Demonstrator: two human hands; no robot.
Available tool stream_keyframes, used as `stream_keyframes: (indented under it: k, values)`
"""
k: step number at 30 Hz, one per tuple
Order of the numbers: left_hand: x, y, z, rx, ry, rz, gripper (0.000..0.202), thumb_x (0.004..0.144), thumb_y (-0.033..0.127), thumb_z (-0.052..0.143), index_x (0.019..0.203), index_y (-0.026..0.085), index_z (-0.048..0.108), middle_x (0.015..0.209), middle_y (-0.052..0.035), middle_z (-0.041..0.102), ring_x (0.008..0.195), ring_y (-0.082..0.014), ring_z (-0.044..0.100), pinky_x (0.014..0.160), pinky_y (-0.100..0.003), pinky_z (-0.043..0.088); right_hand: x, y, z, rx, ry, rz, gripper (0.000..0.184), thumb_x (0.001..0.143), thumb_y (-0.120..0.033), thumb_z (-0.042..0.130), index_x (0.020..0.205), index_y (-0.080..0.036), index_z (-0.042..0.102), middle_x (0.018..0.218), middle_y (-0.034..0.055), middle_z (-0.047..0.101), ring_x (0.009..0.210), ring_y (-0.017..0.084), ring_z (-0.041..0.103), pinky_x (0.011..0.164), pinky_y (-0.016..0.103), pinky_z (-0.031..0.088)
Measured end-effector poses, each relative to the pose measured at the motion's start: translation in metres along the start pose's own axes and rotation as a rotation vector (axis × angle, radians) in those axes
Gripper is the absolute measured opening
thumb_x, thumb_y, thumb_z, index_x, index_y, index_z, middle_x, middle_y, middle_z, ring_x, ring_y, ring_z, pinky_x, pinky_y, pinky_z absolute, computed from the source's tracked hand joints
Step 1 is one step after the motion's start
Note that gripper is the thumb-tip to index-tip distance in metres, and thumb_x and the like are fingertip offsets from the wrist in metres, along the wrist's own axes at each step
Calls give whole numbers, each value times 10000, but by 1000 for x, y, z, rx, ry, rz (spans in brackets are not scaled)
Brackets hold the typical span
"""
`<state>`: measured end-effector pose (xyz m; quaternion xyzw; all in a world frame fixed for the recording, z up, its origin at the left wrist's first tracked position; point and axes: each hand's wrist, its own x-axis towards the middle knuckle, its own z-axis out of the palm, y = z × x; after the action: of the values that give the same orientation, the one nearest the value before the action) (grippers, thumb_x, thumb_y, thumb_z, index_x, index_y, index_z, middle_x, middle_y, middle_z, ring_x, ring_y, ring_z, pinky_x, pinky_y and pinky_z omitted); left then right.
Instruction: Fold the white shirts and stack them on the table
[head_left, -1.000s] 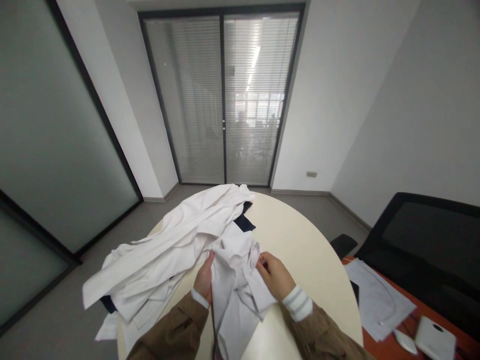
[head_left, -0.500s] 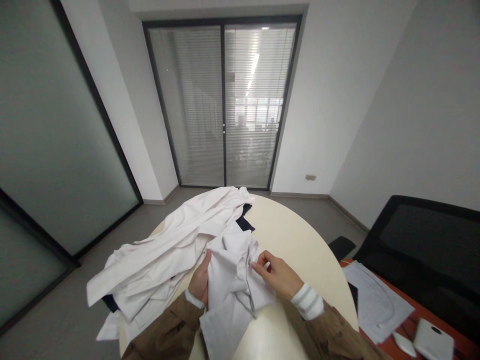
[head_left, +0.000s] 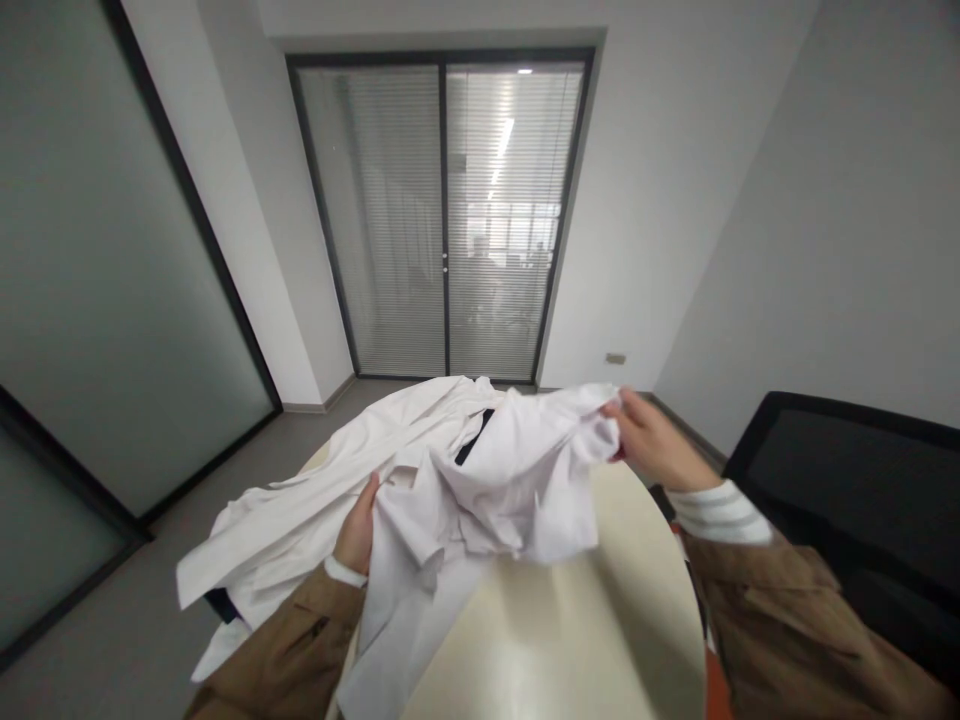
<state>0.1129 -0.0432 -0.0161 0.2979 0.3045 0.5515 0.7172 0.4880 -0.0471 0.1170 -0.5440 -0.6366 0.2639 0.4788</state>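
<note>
A white cloth garment [head_left: 495, 490] is stretched between my two hands above the round table; its exact kind I cannot make out. My left hand [head_left: 357, 530] grips its left side, thumb on top, and part of the cloth hangs below toward the table's near edge. My right hand [head_left: 652, 435] pinches the far right end, raised above the table. Left of and behind it lies a heap of white garments [head_left: 330, 480] with long sleeve-like folds. A dark navy piece [head_left: 474, 438] shows between the heap and the held cloth.
The round cream table [head_left: 555, 640] spreads beneath the cloth. A black mesh chair [head_left: 847, 480] stands at the right, with a bit of orange-red surface [head_left: 718, 685] below my right sleeve. Beyond the table are glass doors with blinds [head_left: 442, 220].
My right hand has moved right and up, drawing the cloth out wide. My left hand has shifted slightly left and up, still holding it. The heap stays put.
</note>
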Motion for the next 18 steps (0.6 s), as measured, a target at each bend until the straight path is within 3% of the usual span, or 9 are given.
stream_keyframes:
  k: [2, 4, 5, 7, 9, 13, 16, 18]
  values:
    - [5, 14, -2, 146, 1, 130, 527, 851, 616, 550, 586, 169, 637, 574, -49, 635, 682, -221, 657, 811, -370, 531, 18, -42, -17, 235, 165, -186, 234, 873, -409, 624, 1039, -246, 603, 691, -40, 598, 523, 110, 552, 453, 221, 478]
    - [9, 23, 7, 289, -12, 220, 518, 825, 641, 573, 640, 163, 647, 709, -70, 686, 756, -223, 658, 796, -357, 520, 30, -86, -19, 461, 314, -367, 153, 883, -319, 641, 1027, -271, 617, 839, -34, 645, 635, 95, 601, 568, 238, 552]
    - [10, 26, 14, 359, -31, 248, 488, 822, 632, 588, 762, 157, 685, 874, -93, 719, 852, -239, 665, 823, -362, 511, 33, -107, -18, 517, 316, -436, 121, 897, -277, 634, 1018, -272, 619, 920, -27, 666, 719, 95, 632, 649, 256, 575]
    - [12, 28, 32, 485, -76, 305, 479, 831, 592, 617, 1055, 173, 679, 1222, -126, 656, 1066, -278, 633, 911, -388, 478, 36, -145, -12, 495, 147, -449, 88, 954, -254, 560, 1009, -229, 625, 967, -20, 689, 811, 90, 663, 740, 276, 579]
    - [14, 26, 50, 558, -88, 374, 514, 848, 559, 625, 1223, 206, 606, 1392, -130, 546, 1190, -297, 579, 988, -411, 431, 37, -175, -10, 428, -19, -467, 136, 974, -200, 502, 1041, -196, 620, 968, -50, 698, 910, 92, 677, 819, 312, 571]
    - [17, 18, 70, 512, -185, 421, 599, 908, 563, 541, 1410, 250, 451, 1509, -133, 422, 1313, -302, 488, 1081, -444, 357, 37, -207, -10, 441, 223, -912, 305, 973, -141, 436, 1204, -290, 568, 1233, -146, 648, 1270, 74, 517, 1069, 312, 418]
    - [21, 16, 74, 469, -316, 444, 674, 920, 589, 503, 1490, 263, 349, 1562, -129, 342, 1397, -299, 384, 1141, -463, 285, 31, -212, -6, 215, -11, -942, 433, 1006, -293, 396, 1436, -294, 353, 1491, -117, 446, 1401, 147, 369, 1154, 360, 330]
    - [25, 17, 75, 476, -384, 477, 757, 893, 620, 527, 1520, 267, 293, 1584, -129, 298, 1440, -305, 308, 1166, -477, 239, 25, -211, -3, 67, -53, -988, 567, 1013, -389, 375, 1526, -291, 154, 1607, -109, 215, 1479, 196, 164, 1211, 349, 223]
